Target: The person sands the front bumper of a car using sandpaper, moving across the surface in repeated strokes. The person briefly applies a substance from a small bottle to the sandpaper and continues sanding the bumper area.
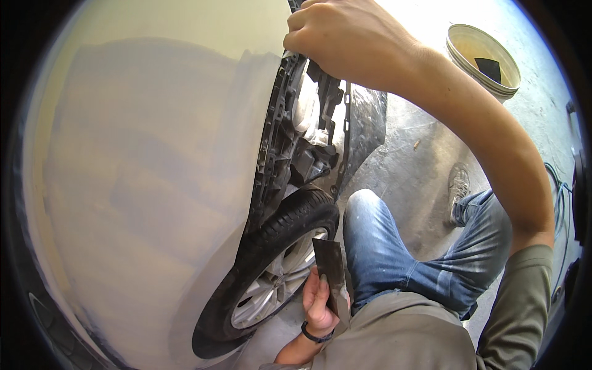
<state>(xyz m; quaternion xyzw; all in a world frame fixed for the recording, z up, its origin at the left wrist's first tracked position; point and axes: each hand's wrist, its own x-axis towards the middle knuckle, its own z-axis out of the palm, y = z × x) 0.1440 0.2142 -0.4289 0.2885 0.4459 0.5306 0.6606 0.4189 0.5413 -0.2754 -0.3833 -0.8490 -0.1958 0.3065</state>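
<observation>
A dark rectangular sheet [329,263], which looks like sandpaper, stands upright in my left hand [319,298], with the thumb pressed on its face. That hand is in front of my body, beside the car's front wheel [273,277]. My right arm reaches far forward, and my right hand [333,34] is at the front edge of the car fender [152,162]. Its fingers are curled, and the fingertips are hidden, so I cannot tell whether they hold anything. The pale fender has a broad, hazy grey patch with uneven edges.
Black plastic brackets [277,120] and a headlight [305,101] are exposed along the fender's front edge. A dark trim panel [367,120] juts out over the concrete floor [416,175]. A bucket [483,44] holding a black piece [488,69] stands front right. A hose [560,189] lies at right.
</observation>
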